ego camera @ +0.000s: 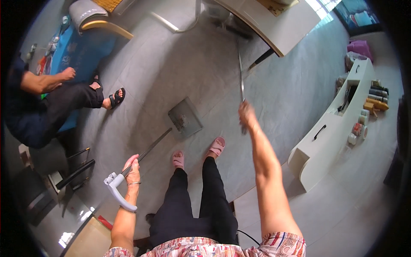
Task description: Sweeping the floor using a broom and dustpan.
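My left hand (pixel 132 169) is closed around the metal pole of a long-handled dustpan (pixel 189 119), just below its grey hooked grip (pixel 120 194). The pan rests on the tiled floor ahead of my feet, with a comb of teeth along one side and some debris (pixel 182 121) in it. My right hand (pixel 246 114), slightly blurred, grips the metal handle of a broom (pixel 241 75). That handle reaches away from me to a dark broom head (pixel 236 31) on the floor by the white table, where its outline is unclear.
A white table (pixel 257 24) with a dark leg (pixel 261 58) stands ahead at right. To the left sits another person (pixel 41 96) in black sandals, beside a blue panel (pixel 82 53). A white drawer cabinet (pixel 324 131) stands at right. Black chairs (pixel 48 167) are at lower left.
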